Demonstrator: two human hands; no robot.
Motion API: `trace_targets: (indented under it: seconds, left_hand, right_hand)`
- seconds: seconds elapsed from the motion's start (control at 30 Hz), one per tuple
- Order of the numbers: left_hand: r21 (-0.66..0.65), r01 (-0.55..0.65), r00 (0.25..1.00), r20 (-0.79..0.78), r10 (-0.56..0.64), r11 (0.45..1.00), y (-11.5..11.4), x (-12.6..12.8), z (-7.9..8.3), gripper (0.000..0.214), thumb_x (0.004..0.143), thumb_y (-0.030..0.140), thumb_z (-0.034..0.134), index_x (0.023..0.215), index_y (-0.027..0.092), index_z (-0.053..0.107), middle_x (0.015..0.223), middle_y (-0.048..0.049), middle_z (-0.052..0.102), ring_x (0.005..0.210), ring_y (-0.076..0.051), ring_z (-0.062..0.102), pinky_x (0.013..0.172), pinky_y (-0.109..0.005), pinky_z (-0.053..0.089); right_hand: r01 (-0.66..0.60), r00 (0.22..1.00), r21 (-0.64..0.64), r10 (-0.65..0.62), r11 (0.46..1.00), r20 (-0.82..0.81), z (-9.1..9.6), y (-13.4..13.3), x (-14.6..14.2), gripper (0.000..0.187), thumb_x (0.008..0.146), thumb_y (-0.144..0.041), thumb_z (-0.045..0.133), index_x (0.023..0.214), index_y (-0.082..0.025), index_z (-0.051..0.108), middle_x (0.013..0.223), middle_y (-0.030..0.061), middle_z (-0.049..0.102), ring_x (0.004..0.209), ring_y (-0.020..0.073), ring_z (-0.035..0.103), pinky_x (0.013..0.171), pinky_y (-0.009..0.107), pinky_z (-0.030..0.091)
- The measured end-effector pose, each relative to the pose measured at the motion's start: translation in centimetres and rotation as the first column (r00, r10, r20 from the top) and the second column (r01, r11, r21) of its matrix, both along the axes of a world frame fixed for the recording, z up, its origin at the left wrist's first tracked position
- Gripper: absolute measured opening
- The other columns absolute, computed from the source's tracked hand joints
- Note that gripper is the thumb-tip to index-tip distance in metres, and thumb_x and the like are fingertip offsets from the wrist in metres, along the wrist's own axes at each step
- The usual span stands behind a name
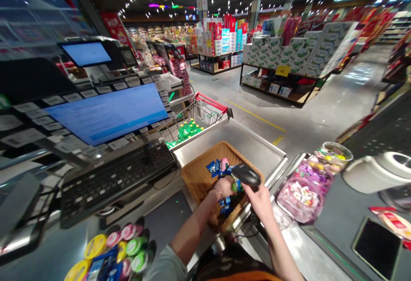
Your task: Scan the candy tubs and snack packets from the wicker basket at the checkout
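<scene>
A woven wicker basket (196,177) sits on the steel checkout counter and holds several small blue, pink and green packets (217,167). My left hand (224,187) reaches into the basket, its fingers closed around some of the packets. My right hand (260,202) is just right of it, gripping a black handheld barcode scanner (246,174) whose head points down toward the packets in the left hand.
A black keyboard (117,178) and a blue monitor (107,112) stand at left. Beyond the counter is a shopping cart (195,118) with green bottles. Clear candy tubs (305,189) sit at right, round tins (118,246) at near left. Stacked goods fill the aisle behind.
</scene>
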State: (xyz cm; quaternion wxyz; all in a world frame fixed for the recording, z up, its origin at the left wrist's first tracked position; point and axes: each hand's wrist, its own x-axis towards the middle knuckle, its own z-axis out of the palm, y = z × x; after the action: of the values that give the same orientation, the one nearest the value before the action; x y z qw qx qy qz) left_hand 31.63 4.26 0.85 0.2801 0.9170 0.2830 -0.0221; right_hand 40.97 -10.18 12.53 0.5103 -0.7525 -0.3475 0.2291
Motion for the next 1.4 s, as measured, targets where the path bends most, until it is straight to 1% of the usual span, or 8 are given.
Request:
trace_targets:
  seconds: [0.13, 0.3, 0.43, 0.63, 0.77, 0.97, 1.23, 1.4]
  left_hand:
    - [-0.001, -0.183, 0.965, 0.192, 0.18, 0.983, 0.5, -4.6, 2.3, 0.046, 0.07, 0.031, 0.074, 0.113, 0.017, 0.061, 0.114, -0.0107, 0.062, 0.108, -0.023, 0.058, 0.097, -0.037, 0.046]
    - [-0.201, -0.373, 0.657, 0.632, 0.41, 0.906, -0.8, -11.0, 4.3, 0.038, 0.069, 0.025, 0.075, 0.104, 0.02, 0.064, 0.109, -0.0077, 0.06, 0.101, -0.02, 0.06, 0.09, -0.038, 0.05]
    - [-0.209, -0.518, 0.472, 0.739, 0.481, 0.829, -3.0, -15.0, 5.3, 0.034, 0.07, 0.026, 0.075, 0.102, 0.023, 0.064, 0.109, -0.0066, 0.059, 0.101, -0.021, 0.06, 0.086, -0.037, 0.052]
    - [-0.181, -0.736, 0.31, 0.766, 0.563, 0.652, -5.8, -19.6, 5.9, 0.031, 0.075, 0.034, 0.07, 0.104, 0.023, 0.063, 0.11, -0.0071, 0.059, 0.103, -0.021, 0.059, 0.083, -0.037, 0.054]
    - [-0.163, -0.822, 0.253, 0.754, 0.606, 0.546, -7.1, -22.2, 5.7, 0.031, 0.076, 0.037, 0.069, 0.103, 0.023, 0.063, 0.111, -0.008, 0.058, 0.104, -0.022, 0.058, 0.08, -0.036, 0.054]
    - [-0.156, -0.873, 0.19, 0.764, 0.616, 0.463, -8.6, -24.8, 5.5, 0.031, 0.077, 0.037, 0.069, 0.104, 0.022, 0.063, 0.112, -0.008, 0.058, 0.104, -0.021, 0.058, 0.078, -0.033, 0.054]
    - [-0.132, -0.899, 0.18, 0.758, 0.627, 0.417, -9.7, -26.2, 5.5, 0.03, 0.078, 0.038, 0.068, 0.103, 0.022, 0.062, 0.111, -0.008, 0.059, 0.104, -0.022, 0.059, 0.081, -0.036, 0.054]
    - [-0.05, -0.903, 0.26, 0.726, 0.637, 0.426, -9.9, -27.2, 5.8, 0.033, 0.079, 0.034, 0.066, 0.109, 0.023, 0.061, 0.112, -0.0079, 0.059, 0.107, -0.023, 0.057, 0.093, -0.042, 0.05]
  right_hand:
    - [-0.038, 0.999, 0.041, 0.038, 0.998, -0.011, 0.7, 0.1, -0.4, 0.045, 0.076, -0.054, 0.059, 0.09, -0.014, 0.072, 0.084, 0.0092, 0.074, 0.079, 0.0255, 0.067, 0.074, 0.034, 0.05]
    - [-0.165, 0.986, 0.058, 0.164, 0.985, 0.014, 1.5, 0.3, -1.9, 0.042, 0.077, -0.054, 0.059, 0.085, -0.016, 0.072, 0.077, 0.0067, 0.072, 0.073, 0.0225, 0.065, 0.069, 0.031, 0.049]
    - [-0.293, 0.953, -0.036, 0.295, 0.955, 0.068, 1.7, 0.6, -3.8, 0.041, 0.078, -0.055, 0.057, 0.075, -0.016, 0.068, 0.061, 0.0029, 0.066, 0.059, 0.0193, 0.06, 0.056, 0.027, 0.044]
    - [-0.498, 0.842, -0.184, 0.523, 0.847, 0.13, 1.3, 1.2, -6.6, 0.039, 0.08, -0.054, 0.054, 0.087, -0.018, 0.067, 0.055, 0.001, 0.063, 0.057, 0.0211, 0.061, 0.057, 0.028, 0.044]
    - [-0.573, 0.774, -0.228, 0.611, 0.787, 0.168, 1.4, 1.6, -8.6, 0.04, 0.081, -0.052, 0.052, 0.093, -0.017, 0.068, 0.062, 0.0038, 0.067, 0.065, 0.0241, 0.065, 0.062, 0.029, 0.045]
    - [-0.601, 0.71, -0.3, 0.667, 0.741, 0.225, 1.8, 1.8, -11.0, 0.036, 0.081, -0.051, 0.051, 0.083, -0.018, 0.066, 0.061, 0.0041, 0.066, 0.062, 0.0241, 0.064, 0.056, 0.028, 0.041]
    - [-0.63, 0.684, -0.31, 0.698, 0.712, 0.214, 1.5, 1.9, -12.2, 0.035, 0.081, -0.053, 0.052, 0.072, -0.02, 0.061, 0.053, 0.0015, 0.061, 0.056, 0.023, 0.062, 0.051, 0.028, 0.036]
    - [-0.647, 0.698, -0.232, 0.686, 0.727, 0.203, 1.1, 2.3, -12.6, 0.033, 0.08, -0.049, 0.054, 0.084, -0.019, 0.067, 0.064, 0.005, 0.068, 0.066, 0.0253, 0.066, 0.058, 0.029, 0.042]
